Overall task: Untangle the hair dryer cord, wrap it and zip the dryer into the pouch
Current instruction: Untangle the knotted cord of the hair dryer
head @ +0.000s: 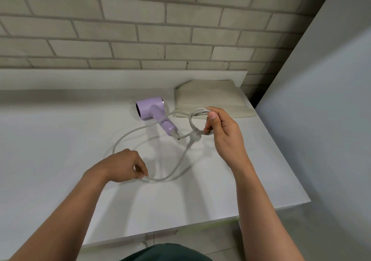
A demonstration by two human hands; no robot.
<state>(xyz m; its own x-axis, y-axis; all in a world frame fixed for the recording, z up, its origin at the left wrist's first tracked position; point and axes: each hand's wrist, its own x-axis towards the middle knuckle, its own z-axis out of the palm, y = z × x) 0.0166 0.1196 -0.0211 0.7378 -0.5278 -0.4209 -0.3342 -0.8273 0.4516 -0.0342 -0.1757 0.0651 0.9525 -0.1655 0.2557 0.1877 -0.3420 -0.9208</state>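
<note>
A lilac hair dryer (153, 110) lies on its side on the white counter (60, 140), handle pointing toward me. Its grey cord (128, 134) runs from the handle end in a wide loop across the counter. My right hand (224, 132) is raised above the counter, gripping a small coil of several cord loops with a knot or plug hanging under it. My left hand (126, 165) pinches the cord low over the counter, at the near end of the big loop. A beige fabric pouch (208, 98) lies flat behind my right hand, against the back ledge.
A grey brick wall (140, 29) rises behind a low white ledge (120, 78). A plain white panel (321, 100) stands at the right, past the counter's right edge. The counter's front edge runs below my forearms, with tiled floor beneath.
</note>
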